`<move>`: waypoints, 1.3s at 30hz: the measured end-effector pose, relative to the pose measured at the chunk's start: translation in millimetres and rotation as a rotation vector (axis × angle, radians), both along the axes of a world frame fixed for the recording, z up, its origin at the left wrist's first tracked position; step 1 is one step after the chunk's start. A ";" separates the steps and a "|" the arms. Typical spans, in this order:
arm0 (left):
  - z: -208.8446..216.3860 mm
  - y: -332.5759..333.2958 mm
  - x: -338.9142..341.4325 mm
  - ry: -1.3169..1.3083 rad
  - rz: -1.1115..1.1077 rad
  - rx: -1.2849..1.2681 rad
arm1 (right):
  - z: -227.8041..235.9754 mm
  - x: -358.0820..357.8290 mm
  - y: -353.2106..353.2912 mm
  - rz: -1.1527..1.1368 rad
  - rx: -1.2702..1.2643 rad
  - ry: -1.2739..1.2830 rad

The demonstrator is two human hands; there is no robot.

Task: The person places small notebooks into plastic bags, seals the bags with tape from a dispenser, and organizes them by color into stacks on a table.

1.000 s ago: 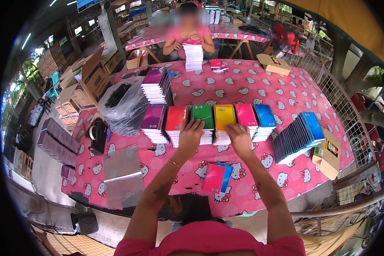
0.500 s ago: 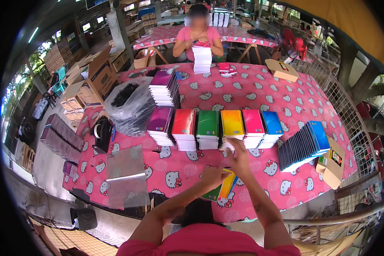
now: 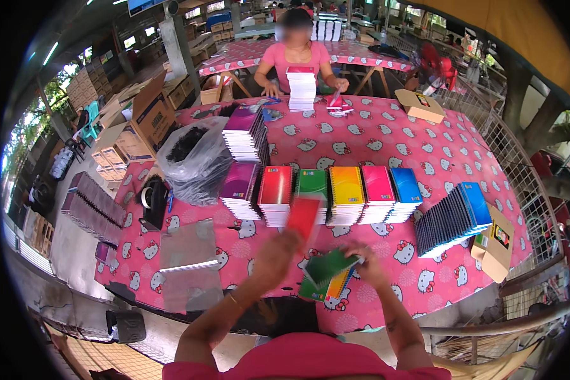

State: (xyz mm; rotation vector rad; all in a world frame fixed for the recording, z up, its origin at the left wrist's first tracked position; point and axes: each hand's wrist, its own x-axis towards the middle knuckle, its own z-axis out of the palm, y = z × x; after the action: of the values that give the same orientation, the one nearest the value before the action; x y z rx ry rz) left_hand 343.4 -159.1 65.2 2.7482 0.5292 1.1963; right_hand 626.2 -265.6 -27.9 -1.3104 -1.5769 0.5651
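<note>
Holding a red notebook [image 3: 303, 218], the left hand [image 3: 275, 256] is clamped on its lower end; hand and notebook, both blurred, are raised in front of the stacks. Right hand [image 3: 368, 263]: fingers closed on the right end of a green notebook [image 3: 326, 268], tilted; exact placing of the thumb I cannot tell from here. Beneath that, near the table's front edge: a yellow notebook [image 3: 342, 282] and a lower green notebook [image 3: 310, 291], overlapping, both partly covered.

Item, one table, pink cloth [image 3: 386, 142] printed with white cat faces.

Item, a row of six stacks, spiral-bound, side by side across the middle, left to right: purple stack [image 3: 239, 182], red stack [image 3: 276, 187], green stack [image 3: 311, 182], yellow stack [image 3: 346, 185], pink stack [image 3: 376, 183], blue stack [image 3: 405, 185].

Item, a second purple stack [image 3: 243, 123], just behind the first.

Item, to the right, a leaning row of blue notebooks [image 3: 446, 218], beside an open carton [image 3: 495, 244].

Item, to the left, a clear plastic bag [image 3: 199, 174] with something black inside; a black tape dispenser [image 3: 152, 202]; clear plastic sheets [image 3: 189, 247] lying flat.

Item, across the table, a co-worker [image 3: 301, 57] in pink, seated behind a tall white-edged stack [image 3: 302, 92].
</note>
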 end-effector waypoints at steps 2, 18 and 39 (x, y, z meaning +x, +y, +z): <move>-61.7 -43.1 1.7 0.265 -0.150 -0.052 | -36.8 1.3 -16.8 0.041 -0.096 -0.221; 21.6 102.9 -10.3 -0.099 0.295 -0.076 | 80.5 -4.5 97.0 -0.401 0.253 -0.521; 2.9 104.8 10.9 -0.222 0.558 -0.193 | 74.3 75.0 48.1 -0.621 0.131 -0.662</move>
State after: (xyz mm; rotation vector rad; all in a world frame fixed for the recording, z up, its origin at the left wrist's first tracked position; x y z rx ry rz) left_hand 354.3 -54.3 68.1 2.3301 1.3595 1.4326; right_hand 701.2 -217.6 46.4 -1.8826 -1.5408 -0.3924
